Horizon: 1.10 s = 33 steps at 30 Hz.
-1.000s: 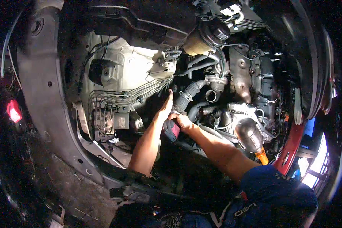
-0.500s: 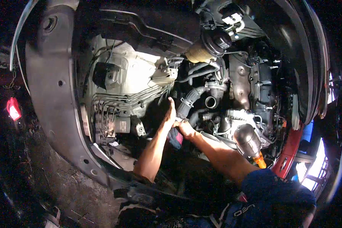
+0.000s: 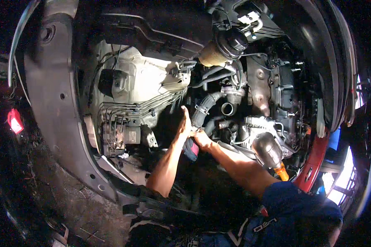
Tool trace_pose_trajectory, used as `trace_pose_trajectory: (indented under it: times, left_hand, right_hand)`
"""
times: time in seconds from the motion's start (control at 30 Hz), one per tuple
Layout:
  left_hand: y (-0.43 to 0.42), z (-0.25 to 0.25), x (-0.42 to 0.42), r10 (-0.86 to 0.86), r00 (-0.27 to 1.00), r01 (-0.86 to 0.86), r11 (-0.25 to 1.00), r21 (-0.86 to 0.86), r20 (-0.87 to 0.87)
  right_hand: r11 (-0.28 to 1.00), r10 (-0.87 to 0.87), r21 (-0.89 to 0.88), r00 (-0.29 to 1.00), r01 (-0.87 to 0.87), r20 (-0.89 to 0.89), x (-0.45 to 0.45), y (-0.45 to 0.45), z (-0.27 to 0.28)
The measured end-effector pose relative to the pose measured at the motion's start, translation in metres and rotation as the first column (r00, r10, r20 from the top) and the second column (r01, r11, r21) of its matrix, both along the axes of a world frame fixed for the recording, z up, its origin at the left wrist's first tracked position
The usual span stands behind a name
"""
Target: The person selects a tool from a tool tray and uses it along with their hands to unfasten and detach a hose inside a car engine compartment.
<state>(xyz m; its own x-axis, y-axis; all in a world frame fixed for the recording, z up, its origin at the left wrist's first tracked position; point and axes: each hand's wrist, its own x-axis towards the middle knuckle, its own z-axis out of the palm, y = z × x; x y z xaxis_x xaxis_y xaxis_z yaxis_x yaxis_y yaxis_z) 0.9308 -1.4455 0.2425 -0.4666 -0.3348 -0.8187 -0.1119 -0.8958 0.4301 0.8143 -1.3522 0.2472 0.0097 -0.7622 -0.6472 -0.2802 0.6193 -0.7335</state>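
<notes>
A dark ribbed hose (image 3: 200, 113) with a metal clamp runs down from the engine to my two hands. My left hand (image 3: 185, 125) lies along the left side of the hose's lower end, its visible fingers stretched upward. From the right, my right hand (image 3: 202, 139) is closed at the hose's lower end; its fingertips are partly hidden. A bunched dark and pink cloth-like thing (image 3: 191, 150) hangs just below, between my wrists. What holds it is hidden. To the right of the hose, an open round pipe mouth (image 3: 228, 109) faces me.
A work lamp with an orange end (image 3: 281, 172) lies on the engine near my right forearm. A yellowish reservoir with a black cap (image 3: 213, 56) stands above. Metal lines (image 3: 140, 108) cross the left side. The car's front beam (image 3: 49, 94) curves along the left.
The whole view has shifted slightly. My hands stay at the hose's lower end in nearly the same pose.
</notes>
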Motion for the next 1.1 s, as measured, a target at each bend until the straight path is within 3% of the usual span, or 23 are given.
trace_pose_trajectory:
  times: [0.07, 0.1, 0.13, 0.17, 0.23, 0.3, 0.33, 0.37, 0.4, 0.43, 0.47, 0.5, 0.57, 0.6, 0.63, 0.7, 0.73, 0.8, 0.87, 0.97, 1.0, 1.03, 1.1]
  left_hand:
    - [-0.016, 0.071, 0.022, -0.012, 0.992, 0.031, 0.989, -0.148, 0.129]
    - [-0.017, 0.081, 0.031, -0.038, 0.968, 0.131, 0.920, -0.369, 0.249]
    - [-0.020, 0.065, 0.022, 0.023, 0.993, 0.010, 0.961, -0.275, 0.115]
    - [-0.022, 0.045, 0.011, 0.099, 0.995, -0.098, 0.983, -0.156, -0.001]
    - [-0.022, 0.031, 0.013, 0.144, 0.989, -0.144, 0.989, -0.042, -0.023]
    - [-0.022, 0.029, 0.006, 0.195, 0.979, -0.191, 0.979, 0.072, -0.059]
    - [-0.015, 0.023, 0.003, 0.205, 0.976, -0.195, 0.972, 0.131, -0.071]
    - [-0.012, 0.022, 0.009, 0.131, 0.987, -0.119, 0.986, 0.117, -0.095]
    - [-0.005, 0.019, 0.015, 0.012, 0.994, -0.006, 0.998, 0.062, -0.107]
    - [-0.008, 0.026, 0.021, -0.047, 0.993, 0.048, 0.999, 0.004, -0.106]
    - [-0.008, 0.029, 0.025, -0.080, 0.993, 0.076, 0.996, -0.057, -0.083]
    - [-0.015, 0.073, 0.031, 0.010, 1.000, -0.006, 0.987, -0.161, 0.029]
    - [-0.015, 0.073, 0.017, 0.082, 0.995, -0.068, 0.971, -0.228, 0.054]
    - [-0.003, 0.029, 0.005, 0.066, 0.998, -0.067, 0.980, -0.187, -0.009]
    - [0.009, -0.014, -0.006, 0.051, 0.996, -0.061, 0.988, -0.144, -0.071]
    - [-0.004, -0.009, -0.003, 0.076, 0.996, -0.082, 0.990, -0.112, -0.056]
    - [-0.012, -0.003, 0.000, 0.093, 0.994, -0.097, 0.990, -0.103, -0.049]
    - [-0.015, 0.002, 0.005, 0.096, 0.995, -0.099, 0.989, -0.108, -0.039]
    - [-0.019, 0.006, 0.011, 0.106, 0.994, -0.109, 0.984, -0.140, -0.030]
    - [-0.011, -0.002, 0.016, 0.109, 0.993, -0.113, 0.975, -0.190, -0.031]
    - [-0.005, -0.009, 0.018, 0.098, 0.995, -0.103, 0.973, -0.209, -0.034]
    - [0.000, -0.019, 0.019, 0.086, 0.995, -0.093, 0.968, -0.234, -0.042]
    - [0.015, -0.035, 0.025, 0.084, 0.993, -0.103, 0.956, -0.274, -0.080]
  right_hand:
    - [0.985, 0.119, -0.130, 0.993, -0.116, 0.016, -0.018, 0.012, -0.034]
    - [0.994, 0.045, -0.103, 0.993, -0.034, 0.106, -0.016, 0.011, -0.033]
    - [0.996, -0.034, -0.069, 0.981, 0.048, 0.192, -0.013, 0.010, -0.030]
    - [0.994, 0.001, -0.113, 0.998, 0.007, 0.065, -0.005, 0.005, -0.007]
    - [0.959, -0.277, 0.130, 0.931, 0.253, 0.237, -0.002, 0.006, -0.007]
    - [0.959, -0.263, 0.149, 0.952, 0.240, 0.160, 0.006, -0.006, 0.017]
    - [0.993, -0.058, -0.105, 0.998, 0.058, -0.001, 0.009, -0.007, 0.025]
    - [0.975, 0.161, -0.122, 0.966, -0.188, -0.201, -0.005, 0.010, 0.002]
    - [0.903, 0.342, -0.110, 0.851, -0.415, -0.399, -0.020, 0.028, -0.024]
    - [0.764, 0.415, -0.305, 0.795, -0.568, -0.442, -0.016, 0.005, -0.001]
    - [0.979, -0.196, -0.028, 0.975, 0.200, 0.105, 0.006, -0.003, 0.015]
    - [0.965, -0.262, 0.009, 0.952, 0.264, 0.156, 0.013, -0.009, 0.023]
    - [0.980, -0.190, 0.061, 0.981, 0.187, 0.033, 0.006, -0.010, 0.013]
    - [0.961, 0.073, 0.276, 0.937, 0.026, -0.343, 0.009, -0.021, 0.031]
    - [0.979, -0.054, 0.185, 0.982, 0.088, -0.183, 0.020, -0.005, 0.040]
    - [0.971, -0.229, -0.029, 0.959, 0.237, 0.165, 0.023, -0.013, 0.039]
    - [0.951, -0.300, 0.006, 0.918, 0.309, 0.258, 0.025, -0.014, 0.042]
    - [0.974, 0.138, -0.163, 0.983, -0.156, -0.117, 0.011, -0.013, 0.022]
    - [0.989, -0.146, 0.018, 0.987, 0.146, 0.061, 0.020, -0.019, 0.034]
    - [0.960, -0.277, 0.053, 0.960, 0.275, 0.043, 0.037, -0.013, 0.050]
    - [0.980, -0.187, 0.023, 0.949, 0.200, -0.254, 0.041, 0.000, 0.040]
    - [0.994, -0.090, 0.004, 0.844, 0.108, -0.528, 0.047, -0.002, 0.038]
    - [0.987, 0.156, 0.112, 0.827, -0.113, -0.540, 0.044, 0.002, 0.046]
